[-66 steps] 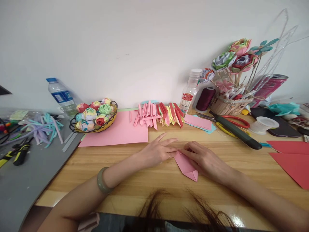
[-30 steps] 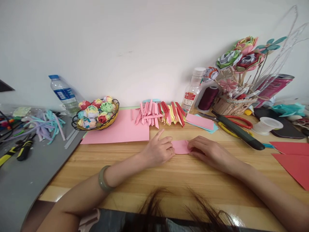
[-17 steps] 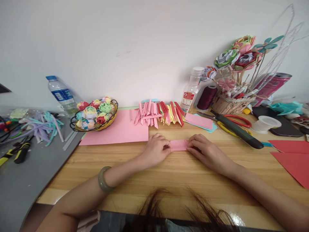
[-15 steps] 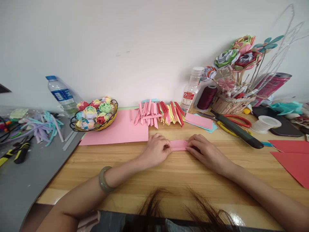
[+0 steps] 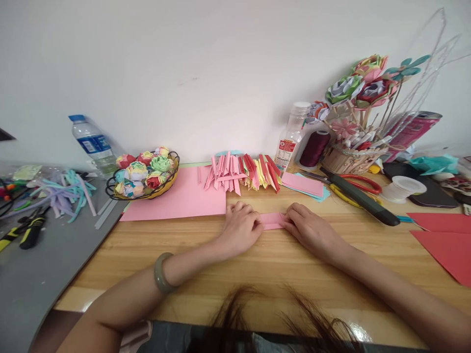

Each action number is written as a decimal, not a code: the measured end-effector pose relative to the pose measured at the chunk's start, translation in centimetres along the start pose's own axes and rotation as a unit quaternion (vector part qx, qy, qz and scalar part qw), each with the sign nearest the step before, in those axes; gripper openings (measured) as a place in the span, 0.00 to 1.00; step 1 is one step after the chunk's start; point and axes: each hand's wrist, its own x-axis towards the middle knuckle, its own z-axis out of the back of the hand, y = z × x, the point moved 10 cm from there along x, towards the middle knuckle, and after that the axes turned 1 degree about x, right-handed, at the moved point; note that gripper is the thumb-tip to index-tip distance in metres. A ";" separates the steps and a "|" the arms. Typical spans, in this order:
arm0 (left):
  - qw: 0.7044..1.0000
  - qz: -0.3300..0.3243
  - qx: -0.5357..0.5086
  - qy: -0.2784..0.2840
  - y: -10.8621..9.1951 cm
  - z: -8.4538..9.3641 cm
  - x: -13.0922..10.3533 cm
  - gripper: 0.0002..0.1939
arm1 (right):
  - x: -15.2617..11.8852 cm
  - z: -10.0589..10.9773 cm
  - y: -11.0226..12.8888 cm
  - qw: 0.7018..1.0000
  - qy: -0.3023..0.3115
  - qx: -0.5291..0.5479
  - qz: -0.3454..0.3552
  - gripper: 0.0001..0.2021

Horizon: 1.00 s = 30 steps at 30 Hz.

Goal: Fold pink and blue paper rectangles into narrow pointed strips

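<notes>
Holding the paper (image 5: 273,221) low on the table (image 5: 206,269), just below and right of the centre of the frame. Pinching its left end with the left hand (image 5: 241,226), curling those fingers nearly closed; gripping its right end with the right hand (image 5: 313,229), bending those fingers towards the thumb. Covering both ends, so hiding the exact fingertip contact.

Risking a slanting crease through uneven pressure between the hands, a wrinkle through squeezing the ends inward, or a torn edge through pulling too hard.

Working just below the folded pieces (image 5: 225,175), at the middle of the frame, and near the pink sheet (image 5: 176,202) on the left and the cards (image 5: 303,184) on the right. Risking scattered pieces through pushing the knuckles forward. Facing the basket (image 5: 170,185) at centre left, the bottle (image 5: 286,147) above the cards, and the cutter (image 5: 362,198) at right, risking a nick through a careless sideways reach if leaving any blade bare; showing too little of its tip to tell.
</notes>
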 end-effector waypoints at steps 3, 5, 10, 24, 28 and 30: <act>1.000 -0.005 -0.010 0.002 0.0 -0.1 0.0 0.07 | -0.1 0.0 0.1 0.998 0.021 0.053 0.022 0.09; 1.000 -0.006 -0.014 0.002 0.0 -0.1 0.0 0.06 | -0.1 0.0 0.0 0.997 0.026 0.065 0.020 0.09; 1.000 0.006 0.003 0.001 0.2 0.0 -0.1 0.07 | 0.0 0.0 -0.2 1.000 0.017 0.016 -0.009 0.10; 0.999 0.039 -0.012 0.012 0.8 -0.1 -0.1 0.08 | 0.4 -1.0 -1.5 0.996 0.053 0.027 -0.069 0.06; 0.998 0.051 -0.011 0.024 1.1 -0.4 -0.1 0.07 | 0.4 -1.3 -2.2 0.993 0.062 0.066 -0.077 0.06; 0.998 0.054 -0.008 0.021 1.3 -0.4 -0.1 0.05 | 0.5 -1.3 -2.5 0.991 0.062 0.091 -0.075 0.06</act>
